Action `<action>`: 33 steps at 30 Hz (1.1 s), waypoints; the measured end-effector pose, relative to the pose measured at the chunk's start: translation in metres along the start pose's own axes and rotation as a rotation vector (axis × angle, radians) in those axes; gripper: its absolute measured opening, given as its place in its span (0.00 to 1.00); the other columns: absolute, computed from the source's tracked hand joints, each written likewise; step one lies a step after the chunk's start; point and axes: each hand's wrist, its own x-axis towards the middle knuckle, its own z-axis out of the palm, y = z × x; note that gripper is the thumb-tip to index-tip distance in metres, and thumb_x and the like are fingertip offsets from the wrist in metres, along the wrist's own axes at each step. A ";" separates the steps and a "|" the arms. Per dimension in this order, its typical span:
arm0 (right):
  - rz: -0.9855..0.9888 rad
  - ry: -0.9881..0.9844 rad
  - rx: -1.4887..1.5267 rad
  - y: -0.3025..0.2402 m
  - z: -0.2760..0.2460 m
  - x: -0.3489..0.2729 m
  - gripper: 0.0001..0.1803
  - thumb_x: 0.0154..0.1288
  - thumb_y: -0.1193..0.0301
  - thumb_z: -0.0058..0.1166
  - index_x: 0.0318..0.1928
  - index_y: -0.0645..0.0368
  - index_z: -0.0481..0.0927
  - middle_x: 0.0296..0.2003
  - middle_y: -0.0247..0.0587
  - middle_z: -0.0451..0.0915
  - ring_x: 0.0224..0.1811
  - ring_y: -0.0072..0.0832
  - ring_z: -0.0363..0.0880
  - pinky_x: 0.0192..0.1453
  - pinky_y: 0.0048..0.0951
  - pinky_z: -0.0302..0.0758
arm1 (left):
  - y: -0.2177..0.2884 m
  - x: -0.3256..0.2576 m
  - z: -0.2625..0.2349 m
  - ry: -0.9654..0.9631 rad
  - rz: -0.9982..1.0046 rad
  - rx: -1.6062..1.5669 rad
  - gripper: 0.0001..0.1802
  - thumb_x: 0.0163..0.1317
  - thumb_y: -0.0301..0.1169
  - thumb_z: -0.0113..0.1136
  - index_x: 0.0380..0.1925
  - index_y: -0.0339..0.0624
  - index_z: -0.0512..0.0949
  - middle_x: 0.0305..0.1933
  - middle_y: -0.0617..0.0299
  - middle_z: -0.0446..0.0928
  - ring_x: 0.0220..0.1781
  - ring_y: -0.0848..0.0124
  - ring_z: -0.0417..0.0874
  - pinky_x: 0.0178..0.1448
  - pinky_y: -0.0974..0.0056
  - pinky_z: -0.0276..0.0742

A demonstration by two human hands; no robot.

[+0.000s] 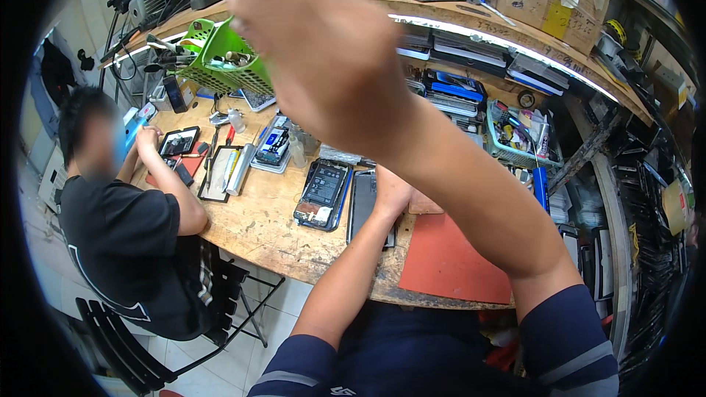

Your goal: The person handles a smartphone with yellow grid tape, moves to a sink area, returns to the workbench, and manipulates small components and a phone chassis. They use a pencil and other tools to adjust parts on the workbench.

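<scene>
My right hand (316, 51) is raised high and close to the camera, in front of the green plastic basket (228, 51). It looks curled, but motion smears the fingers, and whether it holds anything does not show. Below it, my left hand (393, 190) rests low over the wooden bench, beside a dark flat panel (362, 202). My right forearm covers its fingers. Left of that panel lies an opened phone (323, 192) with its battery and inner parts bare. A red mat (452, 257) is spread under my right arm.
At the left a person (140, 213) in a black shirt sits working over a small opened device (180, 141). A shelf (485, 29) with a lit strip runs above the bench. A teal basket (522, 140) of small items stands at the right, near a metal rack (614, 250).
</scene>
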 end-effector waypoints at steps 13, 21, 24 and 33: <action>1.239 -0.629 -0.212 -0.013 -0.182 -0.168 0.17 0.67 0.66 0.65 0.50 0.65 0.83 0.35 0.44 0.87 0.34 0.30 0.85 0.40 0.31 0.81 | 0.002 -0.002 0.003 0.044 -0.324 -0.112 0.10 0.76 0.33 0.58 0.38 0.38 0.82 0.35 0.69 0.82 0.37 0.84 0.77 0.42 0.72 0.74; 1.987 -0.253 0.241 -0.070 -0.238 -0.243 0.09 0.74 0.67 0.60 0.39 0.60 0.82 0.28 0.30 0.83 0.25 0.13 0.75 0.27 0.19 0.70 | -0.007 -0.021 0.024 -0.045 -0.367 -0.003 0.15 0.77 0.41 0.58 0.40 0.40 0.82 0.28 0.73 0.75 0.24 0.86 0.68 0.27 0.75 0.64; 2.039 -0.133 0.037 -0.047 -0.249 -0.255 0.09 0.73 0.68 0.62 0.37 0.61 0.82 0.24 0.28 0.81 0.20 0.13 0.72 0.24 0.18 0.67 | -0.002 -0.013 0.013 0.000 -0.531 0.005 0.19 0.79 0.45 0.52 0.38 0.42 0.81 0.20 0.76 0.62 0.17 0.85 0.57 0.20 0.73 0.51; 1.747 -0.412 -0.321 -0.025 -0.287 -0.264 0.17 0.70 0.62 0.63 0.39 0.68 0.85 0.27 0.40 0.85 0.29 0.25 0.80 0.37 0.32 0.77 | 0.004 -0.011 0.002 -0.068 -0.654 -0.254 0.12 0.69 0.32 0.43 0.34 0.41 0.75 0.19 0.74 0.56 0.16 0.82 0.52 0.17 0.72 0.45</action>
